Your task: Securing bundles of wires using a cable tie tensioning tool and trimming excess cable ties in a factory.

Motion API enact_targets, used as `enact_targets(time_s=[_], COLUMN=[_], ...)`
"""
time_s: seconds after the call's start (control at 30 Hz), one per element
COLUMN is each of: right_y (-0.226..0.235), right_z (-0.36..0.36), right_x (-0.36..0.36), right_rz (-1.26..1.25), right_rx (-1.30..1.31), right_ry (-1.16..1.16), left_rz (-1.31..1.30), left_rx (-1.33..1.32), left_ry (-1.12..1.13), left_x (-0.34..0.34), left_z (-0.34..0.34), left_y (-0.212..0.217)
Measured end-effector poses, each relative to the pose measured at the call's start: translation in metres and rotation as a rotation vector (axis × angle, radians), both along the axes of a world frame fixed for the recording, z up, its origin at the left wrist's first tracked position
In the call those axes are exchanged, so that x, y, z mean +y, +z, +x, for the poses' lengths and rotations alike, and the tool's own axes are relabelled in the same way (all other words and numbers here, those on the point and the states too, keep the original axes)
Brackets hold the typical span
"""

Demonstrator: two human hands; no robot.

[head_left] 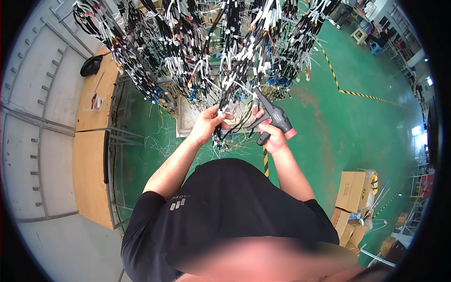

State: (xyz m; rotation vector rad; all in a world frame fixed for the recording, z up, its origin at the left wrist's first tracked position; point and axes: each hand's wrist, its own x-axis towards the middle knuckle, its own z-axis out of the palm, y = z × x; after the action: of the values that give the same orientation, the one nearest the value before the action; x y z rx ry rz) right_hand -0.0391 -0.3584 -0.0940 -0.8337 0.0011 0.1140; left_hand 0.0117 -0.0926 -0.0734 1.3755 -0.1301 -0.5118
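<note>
My left hand [205, 126] is closed around the lower part of a black wire bundle [226, 99] that carries white connectors and tags. Loose wire ends hang down below its fingers. In my right hand [276, 138] is a dark grey cable tie gun [276, 115] with a red knob at its back end. Its narrow nose points up and left, toward the bundle, close to a thin white strip [243, 88] that looks like a cable tie. Whether the nose touches the strip, I cannot tell.
Several thick hanging bundles of wires [181, 66] fill the space ahead. Below them stands a pale tray [185, 123], with cut white strips [162, 145] scattered on the green floor. A wooden bench [91, 169] runs along the left. Cardboard boxes [351, 191] stand at the right; people sit far right.
</note>
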Motion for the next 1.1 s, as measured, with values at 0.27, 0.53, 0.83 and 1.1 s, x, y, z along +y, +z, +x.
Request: enact_targets(time_s=[0.27,0.53,0.83,1.1], right_y=[0.011,0.035,0.008,-0.021], right_z=[-0.017,-0.023,-0.046,-0.047], right_x=[-0.005,0.053,0.069,0.022], right_rz=[-0.23,-0.085,-0.119,-0.211], right_rx=[-0.052,0.013,0.127,0.257], right_ry=[-0.096,-0.048,-0.26,-0.228], left_rz=[-0.119,-0.178,-0.147,-0.187], left_rx=[0.021,0.047,0.063,0.073], left_ry=[-0.026,-0.176,-0.102,-0.135], left_x=[0.01,0.04,0.088,0.11], left_z=[0.007,0.028,0.056,0.062], left_y=[-0.005,0.022,0.055,0.075])
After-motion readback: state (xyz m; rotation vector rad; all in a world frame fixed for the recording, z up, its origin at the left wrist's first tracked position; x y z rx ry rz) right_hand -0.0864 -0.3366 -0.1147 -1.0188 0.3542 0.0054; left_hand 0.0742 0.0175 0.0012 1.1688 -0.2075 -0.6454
